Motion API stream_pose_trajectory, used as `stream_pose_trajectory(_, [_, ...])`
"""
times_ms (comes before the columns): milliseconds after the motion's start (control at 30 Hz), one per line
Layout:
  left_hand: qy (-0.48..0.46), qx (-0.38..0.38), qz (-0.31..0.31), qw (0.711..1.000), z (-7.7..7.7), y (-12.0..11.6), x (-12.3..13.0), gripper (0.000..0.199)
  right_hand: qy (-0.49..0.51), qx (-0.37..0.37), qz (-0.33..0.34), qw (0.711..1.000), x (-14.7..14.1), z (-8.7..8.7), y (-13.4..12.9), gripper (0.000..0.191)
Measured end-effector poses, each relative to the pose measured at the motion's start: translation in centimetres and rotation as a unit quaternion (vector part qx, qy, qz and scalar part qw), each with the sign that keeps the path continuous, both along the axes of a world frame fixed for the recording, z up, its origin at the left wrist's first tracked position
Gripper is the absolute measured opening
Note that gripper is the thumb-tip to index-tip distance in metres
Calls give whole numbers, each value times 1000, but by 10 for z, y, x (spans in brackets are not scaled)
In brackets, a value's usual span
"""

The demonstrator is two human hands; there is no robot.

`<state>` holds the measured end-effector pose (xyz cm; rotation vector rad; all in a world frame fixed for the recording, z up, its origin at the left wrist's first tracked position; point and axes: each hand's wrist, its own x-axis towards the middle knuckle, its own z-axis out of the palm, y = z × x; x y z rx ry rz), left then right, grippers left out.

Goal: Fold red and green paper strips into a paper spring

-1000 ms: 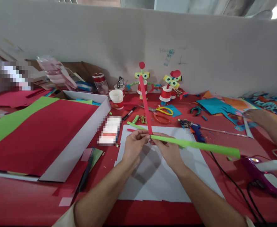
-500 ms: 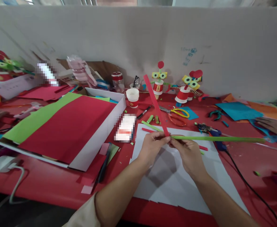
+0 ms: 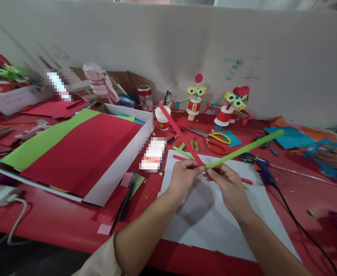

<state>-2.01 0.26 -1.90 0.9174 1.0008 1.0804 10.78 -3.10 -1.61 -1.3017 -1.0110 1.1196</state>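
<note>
My left hand (image 3: 185,177) pinches the near end of a red paper strip (image 3: 177,128), which slants up and to the left. Close beside it, my right hand (image 3: 226,183) grips a green paper strip (image 3: 249,148) that points up and to the right. The two strips meet between my fingertips, where the joint is mostly covered. Both hands are over a white sheet (image 3: 211,222). Beyond them, another red strip (image 3: 247,181) and a green strip (image 3: 182,152) lie partly on the sheet, with small folded green pieces (image 3: 194,145) near its far edge.
A white box (image 3: 128,161) with red and green sheets stands left, beside a phone (image 3: 153,154). Pliers (image 3: 198,132), scissors (image 3: 220,138), a paper cup (image 3: 163,119) and cup figures (image 3: 193,105) are behind. A glue gun (image 3: 267,173) and another person's hand (image 3: 336,158) are right.
The red strip has tilted further left. The green strip's far end has swung upward and inward from pointing right. My hands stay together in nearly the same place.
</note>
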Motion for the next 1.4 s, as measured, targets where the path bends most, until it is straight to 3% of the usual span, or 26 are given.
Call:
stream_pose_trajectory(267, [-30,-6,6,999,0,-5,5,6,-29,11,-1,1000,0,-3,-3,20])
stream_pose_trajectory(567, [-5,3,-81,997,12,-1,0,11,-51,11,9,999,8,0,0,17])
stream_pose_trajectory(833, [21,7,-101,995,10,-1,-2,6,-36,-15,22,999,8,1,1,21])
stream_pose_trajectory(1100, [-12,0,-56,998,10,-3,0,11,46,-18,37,998,1,4,0,26])
stream_pose_trajectory(1200, [85,50,-84,991,10,-3,-2,17,85,-3,-7,996,2,1,1,24])
stream_pose_trajectory(1267, [252,143,-53,956,9,-2,-5,24,93,26,-55,994,4,1,2,22])
stream_pose_trajectory(1333, [447,237,21,862,7,1,-11,30,91,53,-87,991,5,2,2,21])
stream_pose_trajectory(1400, [595,272,64,754,5,6,-17,32,86,66,-97,989,6,4,2,19])
